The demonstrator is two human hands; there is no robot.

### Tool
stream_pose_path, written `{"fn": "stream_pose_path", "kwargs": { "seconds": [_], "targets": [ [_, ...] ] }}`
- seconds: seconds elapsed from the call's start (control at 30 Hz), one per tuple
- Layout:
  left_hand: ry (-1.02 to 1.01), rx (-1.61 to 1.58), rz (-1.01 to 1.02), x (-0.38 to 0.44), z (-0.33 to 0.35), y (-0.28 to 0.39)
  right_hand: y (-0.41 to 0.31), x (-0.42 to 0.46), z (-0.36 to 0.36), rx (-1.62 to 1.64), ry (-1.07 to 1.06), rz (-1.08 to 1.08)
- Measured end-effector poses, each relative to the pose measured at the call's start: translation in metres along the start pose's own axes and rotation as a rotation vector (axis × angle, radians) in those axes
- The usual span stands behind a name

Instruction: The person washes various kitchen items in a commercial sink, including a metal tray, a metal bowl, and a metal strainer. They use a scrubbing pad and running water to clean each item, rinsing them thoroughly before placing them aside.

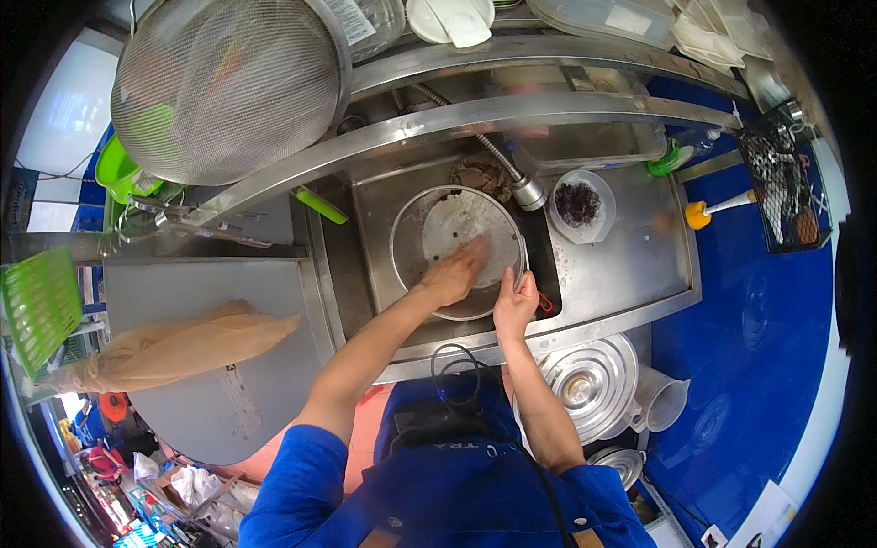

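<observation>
A round metal pot (438, 226) stands in the stainless steel sink (373, 205), with dark bits on its pale inner bottom. My left hand (455, 274) reaches inside it, fingers blurred against the bottom; nothing is seen in that hand. On the pot's right rim, my right hand (515, 301) grips the edge with thumb and fingers. A spray faucet head (529, 194) hangs by the pot's upper right. To the right, a translucent plastic bowl (603, 219) holds dark purple bits. Brown crumpled matter (483, 175) lies behind the pot.
A steel rail (425, 133) crosses above the sink, and a large mesh strainer (229, 89) hangs at upper left. A green-handled tool (320, 205) lies by the sink's left edge. Left is a grey surface (274, 383) with tan cloth (185, 349); metal lids (603, 383) stand below right.
</observation>
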State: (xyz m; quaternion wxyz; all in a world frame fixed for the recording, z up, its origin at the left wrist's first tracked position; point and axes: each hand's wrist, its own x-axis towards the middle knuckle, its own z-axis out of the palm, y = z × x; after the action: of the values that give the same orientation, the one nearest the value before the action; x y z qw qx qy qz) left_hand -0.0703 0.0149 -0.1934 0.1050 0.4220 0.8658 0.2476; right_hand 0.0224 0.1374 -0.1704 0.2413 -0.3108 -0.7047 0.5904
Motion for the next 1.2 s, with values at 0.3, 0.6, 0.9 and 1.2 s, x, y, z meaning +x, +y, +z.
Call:
{"fn": "stream_pose_path", "kwargs": {
  "seconds": [0.3,0.6,0.9,1.2],
  "targets": [
    [0.263,-0.325,-0.172,0.016,-0.004,0.009,0.003,-0.007,0.004,0.063,-0.064,0.044],
    [0.275,-0.960,-0.367,0.017,0.004,0.043,0.018,0.009,0.003,0.201,-0.241,0.086],
    [-0.335,-0.305,-0.197,0.003,-0.043,0.052,0.034,0.007,-0.007,0.051,-0.275,0.041],
    [-0.287,-0.301,-0.161,-0.038,-0.004,0.015,-0.023,0.006,0.002,-0.029,-0.090,-0.135]
  ]
}}
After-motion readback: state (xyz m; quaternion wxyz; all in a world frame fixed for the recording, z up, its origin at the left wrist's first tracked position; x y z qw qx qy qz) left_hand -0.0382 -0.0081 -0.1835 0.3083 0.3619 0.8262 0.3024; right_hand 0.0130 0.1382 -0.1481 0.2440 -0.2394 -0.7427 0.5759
